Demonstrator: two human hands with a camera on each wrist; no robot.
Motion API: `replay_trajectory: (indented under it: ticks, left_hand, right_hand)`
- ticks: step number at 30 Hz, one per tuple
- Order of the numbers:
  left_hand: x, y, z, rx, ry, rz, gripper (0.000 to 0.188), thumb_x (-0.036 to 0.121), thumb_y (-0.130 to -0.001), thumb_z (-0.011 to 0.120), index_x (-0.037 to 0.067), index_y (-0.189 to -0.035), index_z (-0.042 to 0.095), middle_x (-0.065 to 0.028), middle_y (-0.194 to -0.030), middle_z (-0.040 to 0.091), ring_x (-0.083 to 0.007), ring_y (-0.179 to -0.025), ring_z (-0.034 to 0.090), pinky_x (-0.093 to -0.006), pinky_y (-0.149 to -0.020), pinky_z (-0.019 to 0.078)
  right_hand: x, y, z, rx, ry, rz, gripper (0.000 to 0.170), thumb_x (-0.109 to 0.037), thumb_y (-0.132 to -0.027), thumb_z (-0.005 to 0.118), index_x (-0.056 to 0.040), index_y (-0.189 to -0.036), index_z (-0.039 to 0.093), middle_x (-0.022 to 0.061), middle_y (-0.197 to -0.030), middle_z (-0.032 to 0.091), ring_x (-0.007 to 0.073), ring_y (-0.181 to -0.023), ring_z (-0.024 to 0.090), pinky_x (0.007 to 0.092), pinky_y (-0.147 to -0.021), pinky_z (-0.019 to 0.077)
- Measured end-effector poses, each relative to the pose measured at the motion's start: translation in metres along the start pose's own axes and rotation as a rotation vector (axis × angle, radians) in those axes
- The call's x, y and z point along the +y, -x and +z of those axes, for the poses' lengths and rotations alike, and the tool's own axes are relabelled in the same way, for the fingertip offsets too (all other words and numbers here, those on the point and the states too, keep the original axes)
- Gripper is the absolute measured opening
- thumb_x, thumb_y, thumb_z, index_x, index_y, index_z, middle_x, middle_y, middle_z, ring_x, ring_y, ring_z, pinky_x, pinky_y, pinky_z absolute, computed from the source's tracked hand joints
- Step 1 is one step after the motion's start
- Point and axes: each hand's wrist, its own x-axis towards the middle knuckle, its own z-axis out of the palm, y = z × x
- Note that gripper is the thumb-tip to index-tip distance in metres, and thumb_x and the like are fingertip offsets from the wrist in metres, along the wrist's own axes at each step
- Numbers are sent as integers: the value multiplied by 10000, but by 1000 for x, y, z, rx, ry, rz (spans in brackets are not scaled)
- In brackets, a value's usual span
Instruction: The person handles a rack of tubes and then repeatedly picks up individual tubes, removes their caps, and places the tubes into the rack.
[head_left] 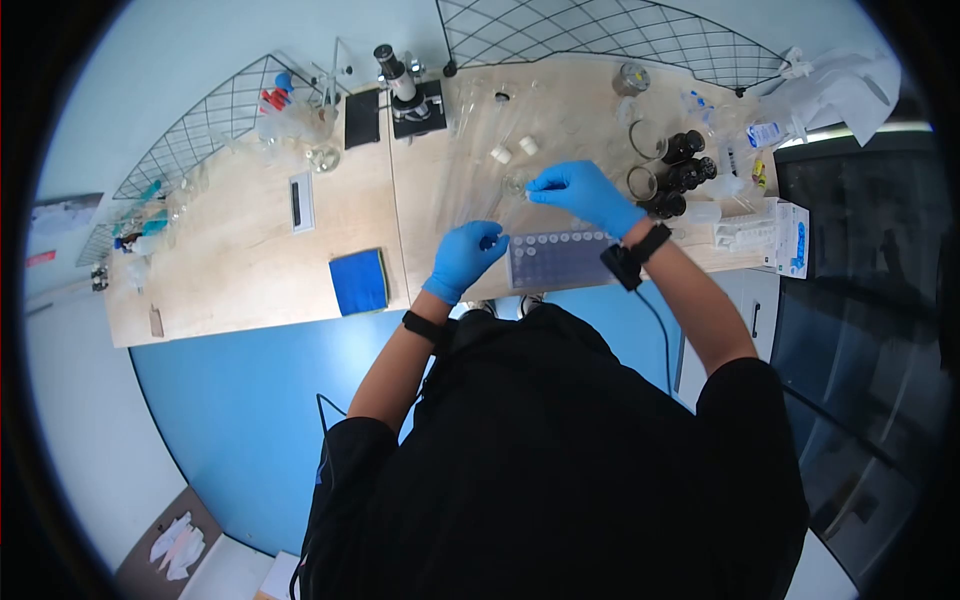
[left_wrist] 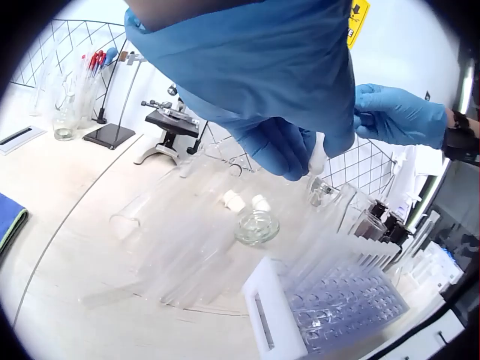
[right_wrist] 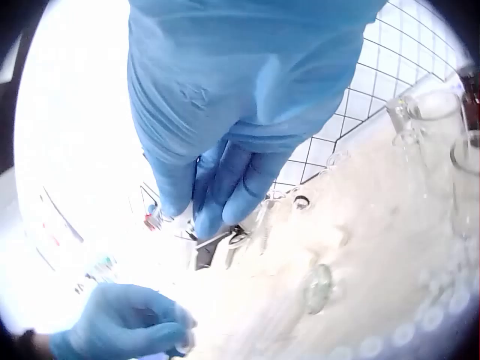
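Note:
My left hand point(head_left: 466, 262), in a blue glove, is beside the left end of a purple tube rack point(head_left: 560, 272). Its curled fingers pinch a small translucent tube point(left_wrist: 318, 159), mostly hidden by the glove. Higher and to the right, my gloved right hand point(head_left: 582, 192) pinches a small white piece point(head_left: 531, 195) between thumb and fingertips; its kind is hard to make out. A round glass dish point(left_wrist: 257, 227) lies on the bench near that hand, with two white stoppers point(head_left: 515, 150) behind it. White-topped tubes point(head_left: 565, 239) line the rack's far row.
Long clear glass tubes point(left_wrist: 187, 247) lie across the bench left of the dish. A microscope point(head_left: 405, 95) stands at the back. Dark bottles point(head_left: 685, 175) and glass beakers point(head_left: 645, 140) are to the right. A blue cloth point(head_left: 358, 282) lies at the front edge.

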Motion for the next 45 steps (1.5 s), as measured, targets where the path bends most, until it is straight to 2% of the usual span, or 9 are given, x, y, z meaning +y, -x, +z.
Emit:
replay_trajectory:
  ticks: [2, 5, 8, 15, 23, 30, 32, 42, 45]
  left_hand:
    - [11, 3, -7, -29, 47, 71, 205, 219, -846, 747, 45, -943, 700, -97, -817, 684, -218, -670, 663, -315, -636, 535]
    - [20, 6, -14, -52, 33, 124, 194, 212, -839, 751, 52, -935, 698, -95, -802, 674, -216, -665, 659, -318, -629, 529]
    - [24, 9, -16, -48, 42, 167, 189, 208, -833, 755, 55, -928, 697, -96, -789, 664, -216, -660, 654, -319, -620, 523]
    - [36, 12, -15, -70, 98, 187, 154, 142, -830, 759, 31, -918, 697, -80, -814, 671, -175, -646, 630, -287, -627, 522]
    - [25, 12, -4, -182, 41, 225, 192, 206, -835, 757, 47, -921, 692, -102, -790, 656, -219, -653, 636, -315, -635, 524]
    - [13, 2, 12, -206, 111, 130, 205, 207, -876, 721, 49, -1005, 706, -112, -902, 697, -244, -742, 671, -333, -705, 542]
    - [8, -4, 13, -258, 149, 111, 195, 190, -895, 699, 51, -1033, 710, -117, -959, 708, -253, -793, 683, -338, -741, 546]
    - [-5, -18, 29, -235, 43, 192, 189, 186, -887, 673, 66, -1031, 696, -121, -928, 699, -274, -814, 683, -359, -742, 544]
    - [-45, -17, 38, -138, -166, 28, 214, 238, -874, 673, 75, -1012, 686, -126, -926, 697, -294, -843, 684, -385, -749, 541]
  right_hand:
    - [-24, 16, 11, 265, -285, 31, 205, -137, -874, 749, 13, -1013, 738, 91, -951, 751, 109, -861, 679, 270, -777, 537]
    - [-25, 32, 30, 340, -432, -57, 225, -120, -887, 737, 19, -1064, 728, 90, -1001, 747, 113, -897, 682, 265, -808, 544]
    - [-36, 45, 33, 415, -396, -17, 243, -120, -891, 732, 25, -1086, 719, 104, -1025, 742, 119, -919, 684, 265, -833, 543]
    - [-31, 62, 36, 435, -325, -58, 209, -124, -905, 709, 3, -1070, 733, 100, -1020, 744, 113, -894, 680, 266, -806, 542]
    - [-25, 65, 37, 371, -113, -72, 181, -143, -877, 725, -15, -1004, 743, 129, -919, 733, 175, -791, 701, 285, -725, 547]
    - [-5, 72, 62, 478, -87, -115, 187, -109, -876, 728, -14, -1033, 694, 86, -941, 713, 144, -829, 684, 275, -754, 541]
    - [-1, 81, 65, 578, 54, -204, 197, -148, -885, 719, -44, -1044, 666, 103, -950, 697, 207, -848, 694, 315, -724, 550]
    - [68, 86, 102, 480, 407, -265, 162, -147, -900, 680, -73, -1043, 664, 109, -977, 692, 284, -794, 675, 368, -688, 541]
    - [81, 81, 106, 453, 397, -292, 173, -156, -883, 678, -84, -1039, 673, 86, -988, 697, 280, -823, 685, 379, -692, 543]
